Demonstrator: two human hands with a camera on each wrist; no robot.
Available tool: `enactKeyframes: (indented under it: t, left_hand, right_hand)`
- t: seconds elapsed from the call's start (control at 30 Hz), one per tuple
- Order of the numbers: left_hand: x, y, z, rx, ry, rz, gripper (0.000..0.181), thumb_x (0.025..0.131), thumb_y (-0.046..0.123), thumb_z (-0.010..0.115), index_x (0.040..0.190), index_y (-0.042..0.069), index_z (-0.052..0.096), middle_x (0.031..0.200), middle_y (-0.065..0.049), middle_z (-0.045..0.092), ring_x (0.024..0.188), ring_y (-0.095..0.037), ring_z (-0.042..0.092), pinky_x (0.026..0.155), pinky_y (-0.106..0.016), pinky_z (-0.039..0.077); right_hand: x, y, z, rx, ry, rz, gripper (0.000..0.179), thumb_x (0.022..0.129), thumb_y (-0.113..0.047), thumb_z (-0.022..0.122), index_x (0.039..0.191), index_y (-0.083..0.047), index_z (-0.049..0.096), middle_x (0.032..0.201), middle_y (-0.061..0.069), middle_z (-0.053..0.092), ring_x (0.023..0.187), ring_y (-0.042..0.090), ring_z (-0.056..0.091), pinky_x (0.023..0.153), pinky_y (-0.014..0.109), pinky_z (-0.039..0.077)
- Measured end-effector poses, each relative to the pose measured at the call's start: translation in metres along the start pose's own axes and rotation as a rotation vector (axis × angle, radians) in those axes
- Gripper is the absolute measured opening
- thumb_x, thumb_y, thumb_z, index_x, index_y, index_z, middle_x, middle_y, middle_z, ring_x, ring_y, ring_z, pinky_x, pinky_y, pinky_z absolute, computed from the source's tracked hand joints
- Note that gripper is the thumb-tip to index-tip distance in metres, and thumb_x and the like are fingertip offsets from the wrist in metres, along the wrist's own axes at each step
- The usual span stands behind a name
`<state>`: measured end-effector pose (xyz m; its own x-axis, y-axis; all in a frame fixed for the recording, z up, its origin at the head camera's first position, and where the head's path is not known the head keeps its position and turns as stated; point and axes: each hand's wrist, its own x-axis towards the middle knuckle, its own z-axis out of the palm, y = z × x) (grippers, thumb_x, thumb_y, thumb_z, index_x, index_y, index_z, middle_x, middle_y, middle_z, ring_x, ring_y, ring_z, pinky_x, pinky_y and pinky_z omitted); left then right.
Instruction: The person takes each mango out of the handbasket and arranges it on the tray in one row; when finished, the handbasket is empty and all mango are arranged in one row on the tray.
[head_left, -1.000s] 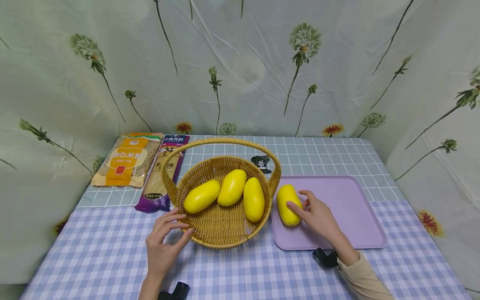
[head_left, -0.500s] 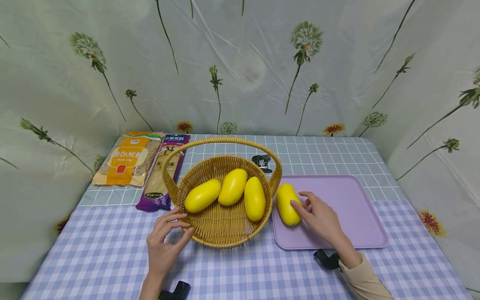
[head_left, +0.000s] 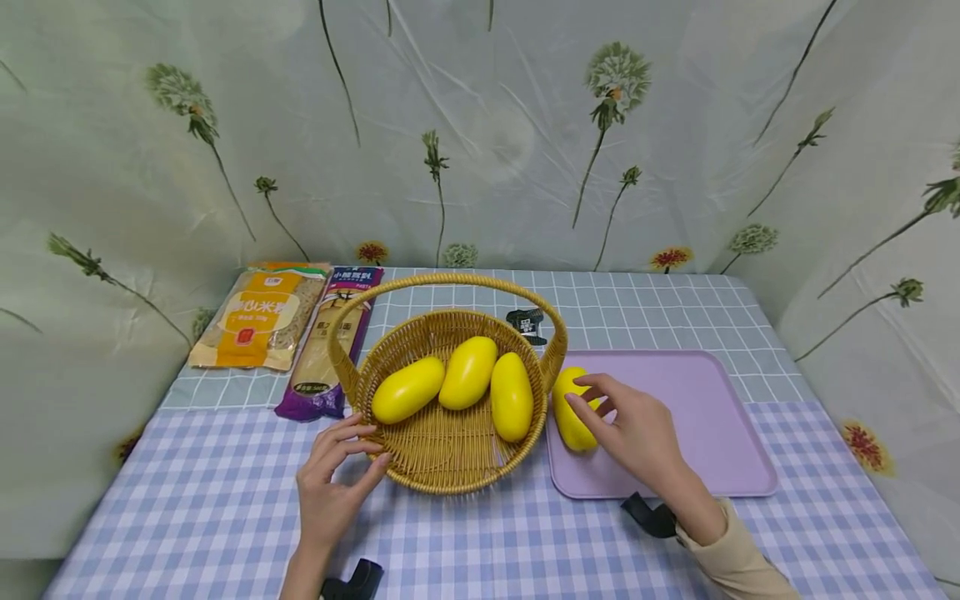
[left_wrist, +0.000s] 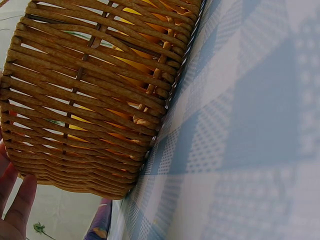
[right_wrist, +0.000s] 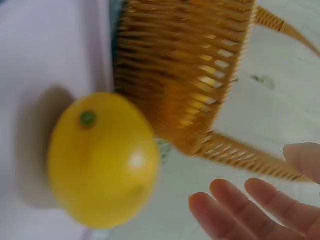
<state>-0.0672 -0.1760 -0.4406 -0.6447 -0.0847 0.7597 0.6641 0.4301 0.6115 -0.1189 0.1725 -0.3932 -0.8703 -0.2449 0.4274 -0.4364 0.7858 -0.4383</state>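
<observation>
A round wicker basket (head_left: 450,467) with a tall arched handle holds three yellow mangoes (head_left: 468,373). At its near left side my left hand (head_left: 330,479) touches the rim with spread, slightly bent fingers, and a fingertip (left_wrist: 27,187) lies against the woven wall in the left wrist view. Another mango (head_left: 570,425) lies on the purple tray (head_left: 697,417), just right of the basket. My right hand (head_left: 633,425) hovers over its right side and partly hides it in the head view. In the right wrist view, a gap separates those fingers from the mango (right_wrist: 102,165), whose green stem end shows.
At the back left lie an orange-labelled grain bag (head_left: 258,321) and a purple pasta packet (head_left: 330,350). A small black packet (head_left: 527,325) sits behind the basket. Checked cloth (head_left: 487,550) covers the front of the table, and a floral curtain (head_left: 495,150) hangs behind.
My right hand has lifted slightly off the mango on the tray, its fingers now above it. The left hand stays at the basket rim, and the basket keeps its place.
</observation>
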Motion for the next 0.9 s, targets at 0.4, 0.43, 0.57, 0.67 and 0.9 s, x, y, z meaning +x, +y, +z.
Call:
enactKeyframes:
  t: [0.4,0.43,0.57,0.67,0.9]
  left_hand:
    - [0.0,0.0,-0.001,0.003,0.004,0.004,0.015,0.067,-0.004,0.08,0.076,-0.002,0.068,0.09,-0.023,0.065,0.106,-0.033,0.056,0.099,-0.031,0.043]
    - [0.0,0.0,-0.001,0.003,0.006,0.004,0.016,0.066,-0.004,0.08,0.076,-0.002,0.068,0.09,-0.023,0.065,0.106,-0.033,0.056,0.099,-0.031,0.043]
    - [-0.001,0.0,-0.001,-0.001,0.005,0.002,0.016,0.066,-0.005,0.079,0.076,-0.002,0.068,0.09,-0.023,0.064,0.106,-0.033,0.056,0.099,-0.031,0.043]
    - [-0.001,0.0,-0.001,-0.005,0.001,0.0,0.017,0.066,-0.006,0.079,0.077,-0.001,0.068,0.09,-0.023,0.064,0.106,-0.033,0.056,0.1,-0.031,0.042]
    - [-0.001,0.0,0.0,0.0,0.004,0.008,0.014,0.069,-0.001,0.08,0.077,-0.001,0.068,0.09,-0.022,0.065,0.105,-0.034,0.056,0.099,-0.03,0.043]
  right_hand:
    - [0.021,-0.042,0.01,0.14,-0.02,-0.252,0.028,0.084,-0.024,0.072,0.105,-0.007,0.067,0.079,-0.003,0.066,0.063,0.01,0.061,0.053,0.021,0.049]
    - [0.022,-0.045,0.013,0.146,-0.043,-0.251,0.029,0.085,-0.025,0.072,0.107,-0.006,0.067,0.081,-0.001,0.067,0.063,0.011,0.06,0.053,0.021,0.049]
    - [0.027,-0.056,0.023,0.138,-0.147,-0.192,0.039,0.087,-0.03,0.07,0.114,-0.004,0.063,0.1,0.007,0.068,0.081,0.018,0.064,0.067,0.029,0.055]
    - [0.03,-0.063,0.03,0.114,-0.225,-0.126,0.047,0.087,-0.036,0.068,0.12,-0.004,0.06,0.114,0.011,0.064,0.099,0.024,0.062,0.081,0.036,0.054]
    - [0.036,-0.07,0.042,0.031,-0.294,-0.067,0.057,0.088,-0.045,0.065,0.126,-0.003,0.056,0.12,0.013,0.06,0.108,0.028,0.057,0.09,0.042,0.05]
